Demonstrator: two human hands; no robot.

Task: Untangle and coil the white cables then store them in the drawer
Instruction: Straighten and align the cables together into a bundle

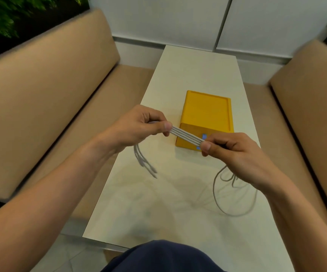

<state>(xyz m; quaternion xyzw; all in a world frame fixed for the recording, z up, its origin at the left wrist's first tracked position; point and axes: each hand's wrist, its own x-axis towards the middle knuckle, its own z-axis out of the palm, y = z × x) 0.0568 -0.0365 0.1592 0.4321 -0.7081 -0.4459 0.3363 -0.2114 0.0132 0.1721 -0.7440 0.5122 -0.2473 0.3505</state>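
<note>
Nearest the camera: a dark blue garment (164, 256) at the bottom edge, just short of the near end of the white table (198, 71). The table is long and narrow and runs straight away from the viewer.

Left side: a tan bench cushion (41, 95) lies alongside the table, separated from it by a gap. The left hand (139, 126) is above the table's left edge, thumb and curled fingers pinching the white cables (187, 135).

Centre: four strands lie flat side by side, taut in the air between the hands. Their long axis runs across the table, sloping from the farther left grip to the nearer right grip. Short loose ends hang below the left hand, blurred.

Behind the strands, the yellow drawer box (207, 112) rests on the table, long axis along the table, front face toward the viewer, close to the right edge. Table surface shows beyond it and on its near side.

Right side: the right hand (231, 150) pinches the cables the same way; long loops drop from it onto the table near the right edge. A second tan bench (311, 95) flanks that side.
</note>
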